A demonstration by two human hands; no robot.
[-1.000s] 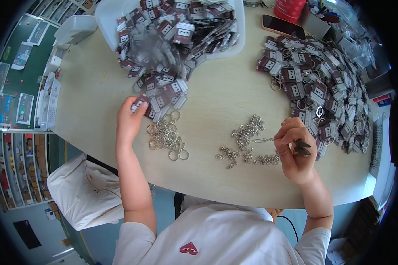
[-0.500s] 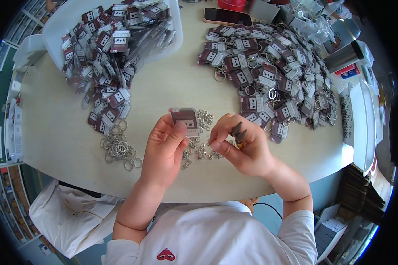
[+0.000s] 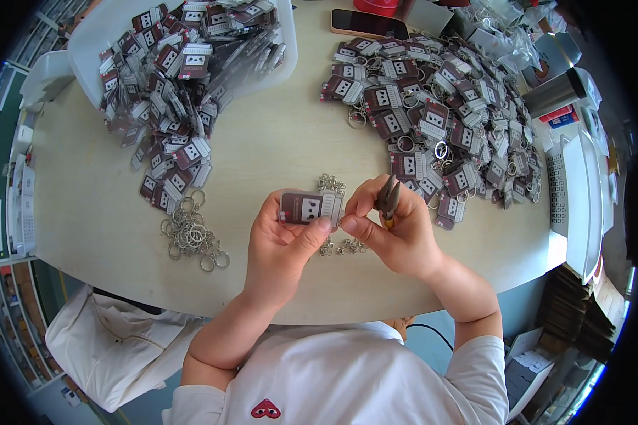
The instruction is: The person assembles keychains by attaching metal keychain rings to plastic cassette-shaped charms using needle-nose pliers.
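Observation:
My left hand (image 3: 280,244) pinches a flat clear-edged charm (image 3: 310,207) with a dark maroon print, thumb on its lower edge. The charm lies sideways, one end close to the fingertips of my right hand (image 3: 404,241). That hand is closed around small pliers (image 3: 388,197), whose dark jaws stick up past the fingers. Its thumb and forefinger are pressed together at the charm's corner; any tiny part between them is too small to make out. Small metal fittings (image 3: 351,246) lie on the table beneath the hands, partly hidden. Split key rings (image 3: 193,232) form a pile left of my left hand.
A white bin (image 3: 285,53) at the far left spills loose charms (image 3: 184,106) onto the table (image 3: 262,134). Charms with key rings (image 3: 432,120) are heaped at the right. Behind them lie a phone (image 3: 369,23) and clear plastic bags (image 3: 503,42); a metal tumbler (image 3: 556,92) lies beside the heap.
My left hand has moved right and turned the charm from upright to sideways, bringing it against my right fingertips. My right hand keeps the pliers and has barely moved.

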